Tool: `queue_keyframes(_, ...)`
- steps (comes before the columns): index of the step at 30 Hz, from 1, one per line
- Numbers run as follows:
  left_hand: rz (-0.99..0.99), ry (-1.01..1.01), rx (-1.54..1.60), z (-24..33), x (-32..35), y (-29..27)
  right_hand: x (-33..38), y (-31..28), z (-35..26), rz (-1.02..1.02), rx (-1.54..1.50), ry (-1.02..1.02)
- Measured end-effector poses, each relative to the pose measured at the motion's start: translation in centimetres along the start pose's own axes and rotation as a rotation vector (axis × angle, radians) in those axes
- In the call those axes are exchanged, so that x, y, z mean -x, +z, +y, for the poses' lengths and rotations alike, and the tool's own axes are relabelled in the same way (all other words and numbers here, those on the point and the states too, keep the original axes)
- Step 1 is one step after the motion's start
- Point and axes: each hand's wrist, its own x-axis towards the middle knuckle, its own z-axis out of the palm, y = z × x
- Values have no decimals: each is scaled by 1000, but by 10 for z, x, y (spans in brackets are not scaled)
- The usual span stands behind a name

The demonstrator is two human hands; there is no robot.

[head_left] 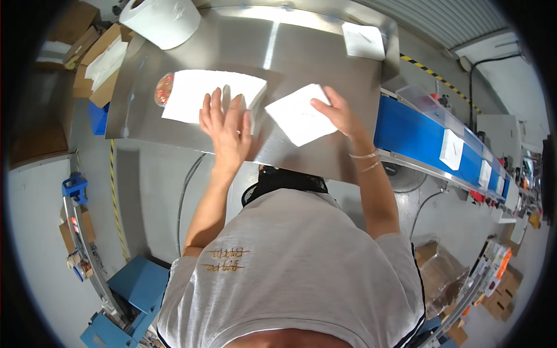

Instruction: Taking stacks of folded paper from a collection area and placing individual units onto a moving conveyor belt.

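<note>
My left hand (225, 124) lies with fingers spread on the near side of a long stack of white paper sheets (191, 93) on the steel table. In my right hand (339, 116) is a square white paper packet (301, 113), gripped at its right corner between thumb and fingers. The packet is tilted over the table, just right of the stack. A round red-and-orange patterned object (165, 90) sticks out from the stack's left end, partly covered. At the table's far right corner rests another white packet (364, 40).
A large white paper roll (161, 22) stands at the far left of the steel table (313, 58). To the right runs a blue conveyor belt (406, 129) carrying several white packets (451, 149). Open cardboard boxes (101, 66) sit beyond the table's left edge.
</note>
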Motion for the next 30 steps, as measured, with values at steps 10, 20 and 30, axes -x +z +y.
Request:
queue_keyframes(10,63,51,-50,4,1,5,111,-212,104,810,858,659)
queue_keyframes(20,-9,59,57,0,4,0,-23,32,-30,-13,415,-245)
queue_keyframes(30,-18,27,2,-12,-4,-5,1,-13,34,244,211,-28)
